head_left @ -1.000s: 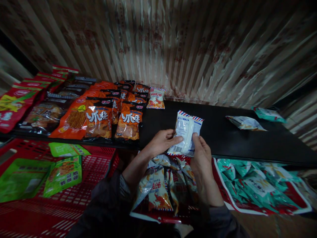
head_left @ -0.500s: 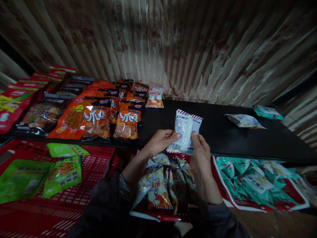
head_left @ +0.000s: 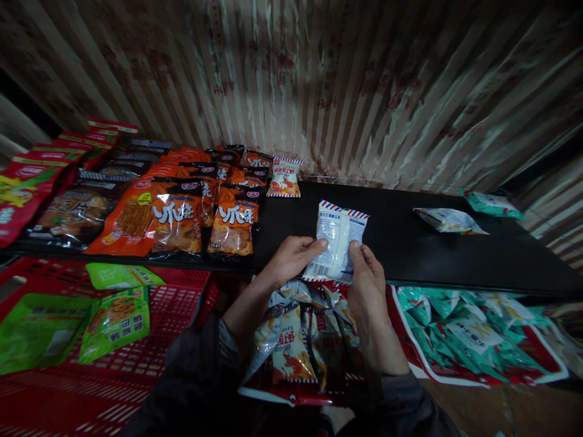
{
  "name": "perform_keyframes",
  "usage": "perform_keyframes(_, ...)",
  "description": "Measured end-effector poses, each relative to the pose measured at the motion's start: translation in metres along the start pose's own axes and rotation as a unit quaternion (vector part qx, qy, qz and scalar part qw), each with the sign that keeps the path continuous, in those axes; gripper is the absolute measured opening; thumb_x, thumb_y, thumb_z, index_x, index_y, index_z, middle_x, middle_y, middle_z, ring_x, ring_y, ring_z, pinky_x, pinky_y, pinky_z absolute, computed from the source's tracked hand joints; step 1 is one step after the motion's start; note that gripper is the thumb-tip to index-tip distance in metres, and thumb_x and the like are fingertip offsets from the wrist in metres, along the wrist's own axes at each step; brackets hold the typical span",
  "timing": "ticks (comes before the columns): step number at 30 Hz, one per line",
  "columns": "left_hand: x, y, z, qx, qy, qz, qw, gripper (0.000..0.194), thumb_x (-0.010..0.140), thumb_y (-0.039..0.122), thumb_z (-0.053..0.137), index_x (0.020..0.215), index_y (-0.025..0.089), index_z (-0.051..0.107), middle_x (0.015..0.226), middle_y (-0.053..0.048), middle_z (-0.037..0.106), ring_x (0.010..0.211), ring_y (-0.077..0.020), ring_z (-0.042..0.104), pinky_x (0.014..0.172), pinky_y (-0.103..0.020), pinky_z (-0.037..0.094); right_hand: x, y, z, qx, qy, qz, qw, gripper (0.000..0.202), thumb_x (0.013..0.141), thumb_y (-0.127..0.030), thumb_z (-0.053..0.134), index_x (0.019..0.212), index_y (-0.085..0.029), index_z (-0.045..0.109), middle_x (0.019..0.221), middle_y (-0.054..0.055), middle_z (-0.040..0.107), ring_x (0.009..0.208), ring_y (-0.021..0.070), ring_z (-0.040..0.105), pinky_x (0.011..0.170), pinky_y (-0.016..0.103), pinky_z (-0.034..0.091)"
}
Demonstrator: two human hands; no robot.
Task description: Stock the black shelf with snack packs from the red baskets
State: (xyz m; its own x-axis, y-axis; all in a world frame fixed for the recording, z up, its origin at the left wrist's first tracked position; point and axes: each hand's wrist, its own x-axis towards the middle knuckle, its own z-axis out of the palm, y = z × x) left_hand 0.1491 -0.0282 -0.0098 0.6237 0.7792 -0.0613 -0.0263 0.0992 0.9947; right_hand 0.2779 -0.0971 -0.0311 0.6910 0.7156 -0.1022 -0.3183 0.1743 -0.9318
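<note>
A white snack bag [head_left: 339, 237] with a red-and-blue striped edge is held upright, its printed back and barcode facing me. My left hand [head_left: 296, 258] grips its left side, thumb on the front. My right hand [head_left: 368, 273] pinches the right side the same way. The bag is over the front part of the black shelf [head_left: 396, 255]. Below my hands, a red basket [head_left: 314, 399] holds several matching snack bags [head_left: 291, 346]. One more such bag [head_left: 285, 178] stands at the shelf's back, beside the orange snack bags [head_left: 234, 221].
Red, dark and orange packets [head_left: 122, 212] fill the shelf's left end. A white bag [head_left: 449, 221] and a teal bag [head_left: 493, 204] lie on the right. Below are a red crate [head_left: 113, 376] with green packets [head_left: 118, 321] and a white-rimmed basket [head_left: 487, 383] of teal bags.
The snack bag in my hands has shifted slightly to the left. Both hands keep their hold, and the other bags stay where they were.
</note>
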Motion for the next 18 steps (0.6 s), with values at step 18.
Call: perform_keyframes(18,0.004,0.003,0.0,-0.12,0.154,0.008,0.981,0.054,0.061,0.062,0.078,0.083,0.013,0.069,0.078,-0.004,0.072,0.071,-0.0166,0.064,0.06,-0.025,0.048,-0.014,-0.005,0.003,-0.403,-0.063,-0.383,0.829,0.034,0.091,-0.035,0.053,0.121,-0.024,0.065,0.127,0.011,0.063,0.12,0.0263,0.055,0.104,0.049,0.042)
